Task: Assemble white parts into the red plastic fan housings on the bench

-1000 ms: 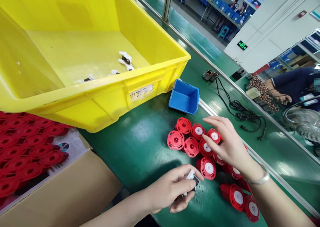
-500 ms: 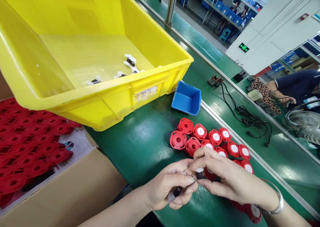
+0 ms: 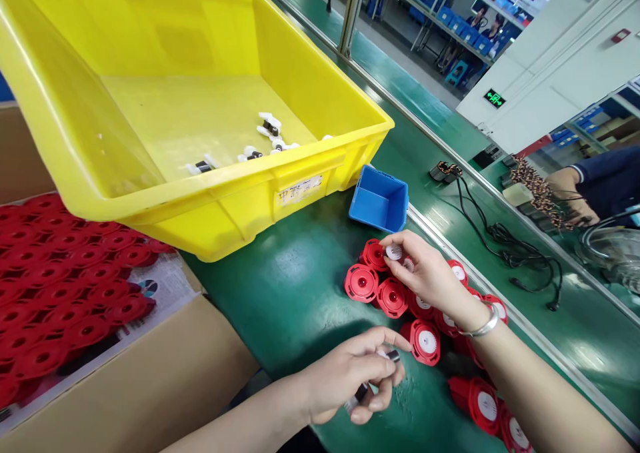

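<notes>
White gear (image 3: 393,252), head view: grasped at the fingertips of the right hand (image 3: 425,273), above or just beside a red housing (image 3: 373,256); contact between the two cannot be confirmed. The left hand (image 3: 363,373), set lower and nearer the wearer, is curled around small black-and-white parts (image 3: 394,356), partly hidden by its fingers; their number cannot be established. Its extended forefinger ends at a white-centred housing (image 3: 425,342); whether it touches cannot be told. Further red housings stand on the counter (image 3: 280,293) beneath and around the right hand. Just beyond that hand sits a blue bin (image 3: 373,203). Left of both hands is a yellow crate (image 3: 240,210) containing several loose pieces (image 3: 270,125); an open carton (image 3: 165,373) of red parts (image 3: 85,256) lies left of the left hand.
</notes>
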A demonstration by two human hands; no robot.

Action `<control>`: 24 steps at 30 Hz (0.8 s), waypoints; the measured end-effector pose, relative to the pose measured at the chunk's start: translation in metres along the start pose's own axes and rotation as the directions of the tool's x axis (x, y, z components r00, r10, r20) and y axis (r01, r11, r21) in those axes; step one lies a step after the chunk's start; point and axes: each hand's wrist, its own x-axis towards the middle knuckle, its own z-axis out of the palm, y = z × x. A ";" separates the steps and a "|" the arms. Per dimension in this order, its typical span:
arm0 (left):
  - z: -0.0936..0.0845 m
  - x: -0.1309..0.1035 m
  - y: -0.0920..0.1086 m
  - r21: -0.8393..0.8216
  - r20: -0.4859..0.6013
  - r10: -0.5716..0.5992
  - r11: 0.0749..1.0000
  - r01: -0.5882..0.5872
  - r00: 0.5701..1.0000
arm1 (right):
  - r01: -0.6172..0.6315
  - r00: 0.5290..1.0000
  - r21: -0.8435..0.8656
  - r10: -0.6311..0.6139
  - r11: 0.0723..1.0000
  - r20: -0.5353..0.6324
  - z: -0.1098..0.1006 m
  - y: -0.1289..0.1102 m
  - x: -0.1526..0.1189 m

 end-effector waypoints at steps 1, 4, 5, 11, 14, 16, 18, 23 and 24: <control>0.000 0.000 0.000 0.013 0.009 0.004 1.000 -0.004 1.000 | 0.022 1.000 -0.014 -0.022 1.000 0.004 0.002 0.000 0.003; -0.001 0.000 -0.001 0.049 0.055 0.023 0.998 -0.026 0.998 | 0.068 0.998 -0.031 -0.068 0.997 0.012 0.006 0.001 0.008; -0.001 0.000 -0.001 0.057 0.071 0.030 0.998 -0.034 0.997 | 0.075 0.997 -0.040 -0.074 0.996 0.014 0.007 0.001 0.008; 0.000 0.003 -0.001 0.062 0.080 0.042 0.997 -0.047 0.996 | 0.103 0.995 -0.070 -0.103 0.992 0.009 0.007 0.000 0.010; 0.000 0.002 -0.001 0.077 0.079 0.038 0.996 -0.044 0.996 | 0.087 0.996 -0.093 -0.087 0.992 0.009 0.008 -0.002 0.010; -0.001 0.002 -0.001 0.088 0.090 0.034 0.995 -0.042 0.995 | 0.074 0.997 -0.107 -0.074 0.991 0.004 0.008 -0.002 0.009; -0.001 0.001 -0.002 0.097 0.101 0.030 0.994 -0.040 0.994 | 0.070 0.998 -0.115 -0.070 0.991 0.003 0.007 -0.001 0.008; -0.002 0.001 -0.003 0.098 0.109 0.025 0.995 -0.036 0.994 | 0.088 0.996 -0.124 -0.087 0.988 0.012 0.007 0.001 0.007; -0.002 0.001 -0.003 0.101 0.109 0.021 0.994 -0.032 0.994 | 0.089 0.996 -0.128 -0.088 0.988 0.012 0.008 0.001 0.007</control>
